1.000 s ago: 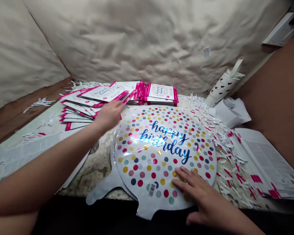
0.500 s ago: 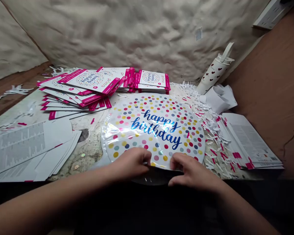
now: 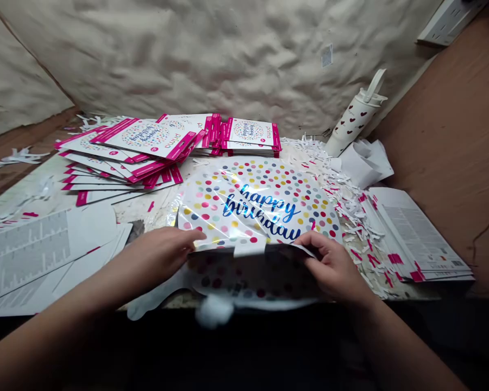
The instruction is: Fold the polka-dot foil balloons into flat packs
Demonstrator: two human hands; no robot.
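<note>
Pinched at near right edge by right hand (image 3: pixel 336 266); touched at near left by left hand (image 3: pixel 163 247), cannot tell if gripping. Between them, at front of table (image 3: pixel 161 212): printed balloon (image 3: pixel 256 217), raised along near edge, longest left to right, lettered upright toward near side. Narrow bare room at left; hemmed by scraps (image 3: pixel 352 212) at right, card packs (image 3: pixel 250 131) close behind.

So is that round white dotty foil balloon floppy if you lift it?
The white dotted foil balloon would probably flop, since it creases and bends at the front. It looks thin, so likely light. Its glossy glare hints it might slip.
</note>
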